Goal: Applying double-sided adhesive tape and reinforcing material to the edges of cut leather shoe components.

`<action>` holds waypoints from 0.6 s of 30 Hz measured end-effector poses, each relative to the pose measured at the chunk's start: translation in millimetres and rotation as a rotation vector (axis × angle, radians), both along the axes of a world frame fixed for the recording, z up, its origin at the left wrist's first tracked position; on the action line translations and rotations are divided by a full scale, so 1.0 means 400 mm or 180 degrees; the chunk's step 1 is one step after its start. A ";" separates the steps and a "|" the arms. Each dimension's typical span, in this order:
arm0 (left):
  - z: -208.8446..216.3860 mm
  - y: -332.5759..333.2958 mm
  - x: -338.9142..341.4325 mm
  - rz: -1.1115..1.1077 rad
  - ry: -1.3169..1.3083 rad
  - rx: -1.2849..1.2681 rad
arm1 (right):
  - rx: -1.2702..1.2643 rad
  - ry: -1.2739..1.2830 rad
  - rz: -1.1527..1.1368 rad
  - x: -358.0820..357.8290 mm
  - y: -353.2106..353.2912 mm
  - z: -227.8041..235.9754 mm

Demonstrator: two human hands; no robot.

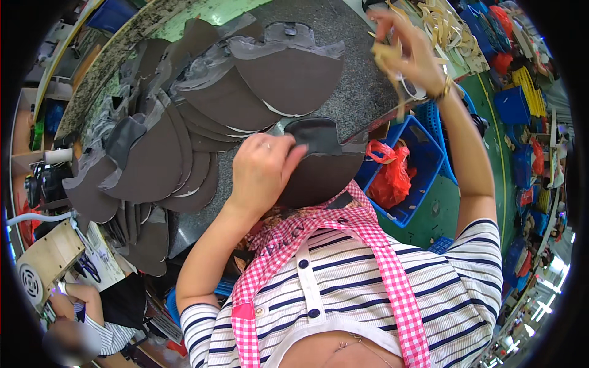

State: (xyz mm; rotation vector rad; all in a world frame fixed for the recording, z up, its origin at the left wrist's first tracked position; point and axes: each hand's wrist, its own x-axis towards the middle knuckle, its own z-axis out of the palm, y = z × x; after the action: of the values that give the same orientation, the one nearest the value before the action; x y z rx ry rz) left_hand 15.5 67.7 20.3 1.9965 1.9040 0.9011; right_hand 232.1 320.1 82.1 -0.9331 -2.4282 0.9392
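My left hand (264, 168), its fingers curled and thumb pointing right, grips a dark brown curved panel (325, 178) at the table's near edge. A smooth black piece (314, 135) lies along that panel's upper edge. My right hand (410, 55) is raised at the upper right, somewhat blurred, its fingers bent around a thin tan strip (400, 101) that dangles below. Beyond my left hand, more brown panels (291, 76) overlap on the speckled grey table (362, 80); their upper edges carry greyish, shiny smears. Another black piece (126, 141) rests on the left stack.
Right of the table's edge stands a blue crate (423, 178) holding a red plastic bag (392, 178). Loose pale strips (451, 37) are heaped at the upper right. At the lower left, another person (92, 313) sits near scissors (89, 267).
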 end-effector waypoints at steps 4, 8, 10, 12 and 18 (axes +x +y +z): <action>0.009 0.078 0.012 0.0381 0.0791 0.0442 | 0.2732 -0.1358 0.0133 -0.067 0.192 0.052; 0.015 0.054 0.003 0.0471 -0.1873 -0.0212 | 0.1594 -0.0994 0.0780 -0.175 0.191 0.099; 0.057 0.075 -0.046 0.0495 -0.1742 -0.0132 | 0.1161 -0.0548 0.0987 -0.213 0.169 0.103; 0.103 0.117 -0.109 0.0573 -0.1394 -0.0402 | 0.0752 0.0078 0.0533 -0.262 0.201 0.078; 0.081 0.112 -0.136 0.0471 0.1110 0.0484 | -0.2515 0.2300 -0.0235 -0.532 0.465 0.032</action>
State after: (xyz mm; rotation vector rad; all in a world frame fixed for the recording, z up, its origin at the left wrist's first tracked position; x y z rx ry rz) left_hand -38.9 112.7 52.7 2.2483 2.2551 0.7945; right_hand 19.3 506.1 94.8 -0.7032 -1.4018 1.8669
